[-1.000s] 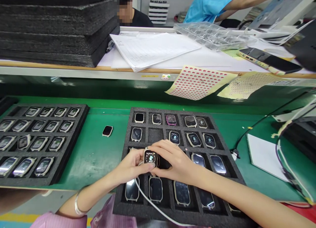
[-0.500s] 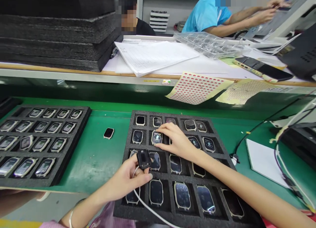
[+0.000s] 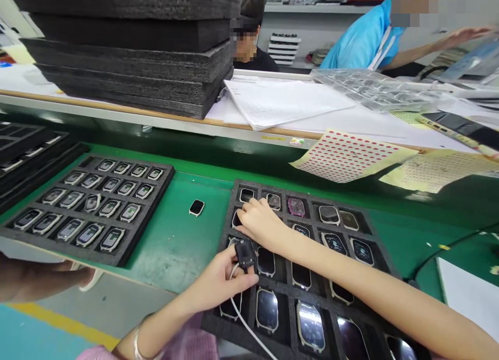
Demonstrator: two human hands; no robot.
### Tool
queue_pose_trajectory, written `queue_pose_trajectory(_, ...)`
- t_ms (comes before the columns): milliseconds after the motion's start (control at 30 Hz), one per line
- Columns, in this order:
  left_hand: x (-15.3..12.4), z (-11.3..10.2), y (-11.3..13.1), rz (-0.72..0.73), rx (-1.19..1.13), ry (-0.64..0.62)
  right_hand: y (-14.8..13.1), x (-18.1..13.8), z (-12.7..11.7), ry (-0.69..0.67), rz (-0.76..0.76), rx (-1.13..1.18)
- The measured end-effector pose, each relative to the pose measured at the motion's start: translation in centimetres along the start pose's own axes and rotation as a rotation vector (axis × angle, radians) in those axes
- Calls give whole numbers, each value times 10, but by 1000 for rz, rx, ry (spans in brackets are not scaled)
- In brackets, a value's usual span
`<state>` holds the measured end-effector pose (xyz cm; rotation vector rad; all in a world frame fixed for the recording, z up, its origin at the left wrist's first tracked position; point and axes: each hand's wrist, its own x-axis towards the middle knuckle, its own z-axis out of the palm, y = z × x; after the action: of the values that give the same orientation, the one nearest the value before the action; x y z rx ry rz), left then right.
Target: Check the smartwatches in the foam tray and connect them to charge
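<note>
A black foam tray (image 3: 384, 256) of smartwatches lies in front of me on the green bench. My left hand (image 3: 220, 282) is closed on a small black charging puck (image 3: 246, 255) with a white cable (image 3: 244, 318) trailing toward me, held over the tray's near left cells. My right hand (image 3: 259, 222) reaches across to the tray's left columns, fingers curled down onto a watch in the second row; the watch under them is hidden. Watches (image 3: 267, 309) with dark screens fill the near rows.
A second foam tray (image 3: 150, 217) of watches sits at the left, and one loose watch (image 3: 196, 207) lies on the green mat (image 3: 179, 235) between the trays. Stacked black foam sheets (image 3: 136, 53), papers, red-dot sticker sheets (image 3: 343, 154) and two people are beyond the shelf.
A second ago both hands held a lit watch on the puck. The right hand then set it in the second row and has shifted left; the left keeps the puck. The view swung left.
</note>
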<state>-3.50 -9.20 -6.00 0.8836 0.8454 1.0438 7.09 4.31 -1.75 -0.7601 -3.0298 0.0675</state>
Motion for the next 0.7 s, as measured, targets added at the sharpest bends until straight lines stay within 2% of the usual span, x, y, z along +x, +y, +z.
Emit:
queue_pose_trajectory(167, 3, -8, 7, -76, -124, -75, 23, -19, -18, 85, 8, 106)
queue_pose_trajectory(267, 6, -11, 12, -113, -133, -114, 22, -40, -32, 198, -49, 372)
queue_pose_trajectory(333, 7, -10, 12, -134, -122, -120, 15, -54, -33, 178, -142, 505)
queue_pose_trajectory(467, 6, -5, 3, -127, -61, -43, 1, -70, -22, 86, -236, 471)
queue_pose_trajectory(600, 4, 2, -3, -66, 18, 26, 2, -72, -17, 60, -314, 453)
queue_pose_trajectory(700, 4, 3, 0, 0, 82, 48, 1, -72, -21, 64, -309, 407)
